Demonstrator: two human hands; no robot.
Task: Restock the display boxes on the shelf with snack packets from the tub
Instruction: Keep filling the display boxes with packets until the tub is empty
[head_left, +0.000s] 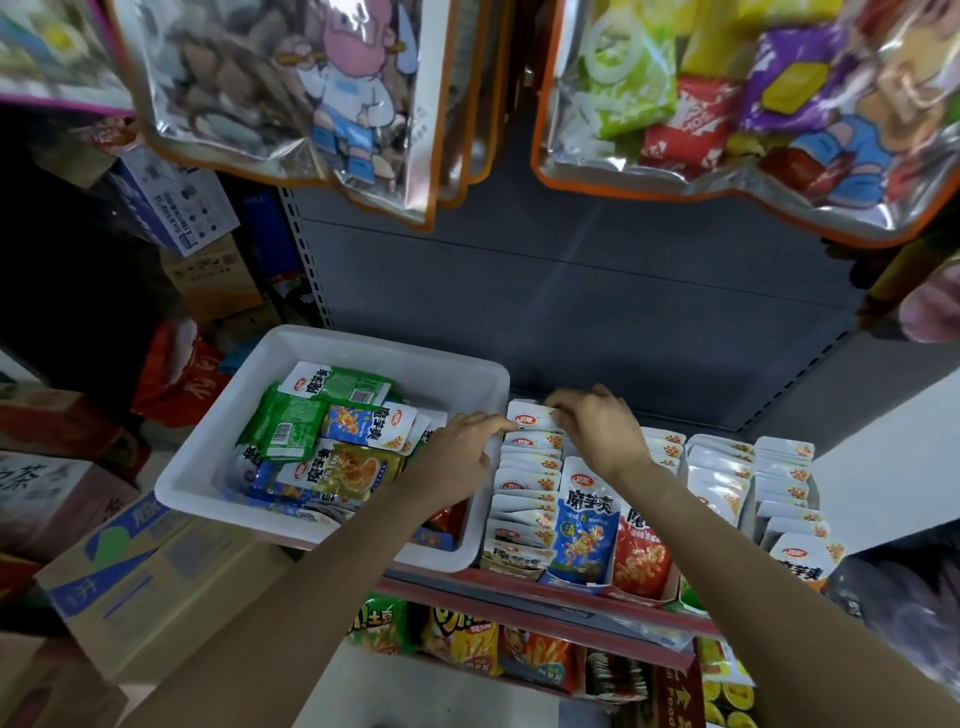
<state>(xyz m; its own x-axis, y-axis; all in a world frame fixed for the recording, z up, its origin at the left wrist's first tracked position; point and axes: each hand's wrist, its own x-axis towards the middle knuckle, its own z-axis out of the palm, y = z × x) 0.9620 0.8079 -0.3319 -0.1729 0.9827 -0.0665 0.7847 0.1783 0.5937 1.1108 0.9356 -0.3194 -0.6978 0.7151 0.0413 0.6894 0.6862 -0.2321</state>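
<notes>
A white tub (197, 462) sits on the shelf's left end, holding several green, blue and yellow snack packets (332, 441). To its right stand display boxes (524, 564) filled with upright rows of white-topped packets. Both hands meet at the back of the leftmost row. My right hand (597, 431) pinches the top edge of the rearmost packet (527, 418). My left hand (457, 457) reaches over the tub's right rim, its fingertips touching the same packet's left edge.
Large foil snack bags (727, 104) hang overhead from the grey back panel (571, 291). Cardboard cartons (130, 571) are stacked at left beside the shelf. A lower shelf holds chip bags (467, 639). Further packet rows (779, 483) fill the shelf to the right.
</notes>
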